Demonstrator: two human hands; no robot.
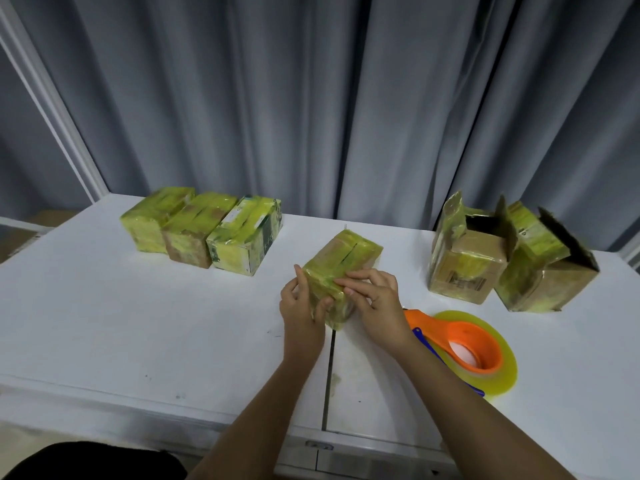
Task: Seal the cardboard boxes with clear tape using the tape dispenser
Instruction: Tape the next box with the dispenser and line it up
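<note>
A person's two bare hands work on a tape-wrapped cardboard box (341, 271) at the centre of a white table (138, 323). The left hand (300, 306) cups the box's near left corner, thumb up against the side and fingers curled under the near end. The right hand (372, 296) rests on the top near edge, its fingers (349, 276) extended and pressing flat along the yellowish tape, thumb tucked against the box's near face.

At four o'clock from the box, just beside the right wrist, lies the tape dispenser (464, 344), an orange frame with a blue handle carrying a large roll of yellowish clear tape, flat on the table and held by neither hand.

At ten o'clock, well apart from the hands, three sealed boxes (204, 230) stand touching in a row, all wrapped in tape. At two o'clock, two open boxes (502, 258) sit side by side, flaps raised; the right one is tilted.

Grey curtains (311, 98) hang behind the table. A dark seam runs along the tabletop from the box toward the near edge.
</note>
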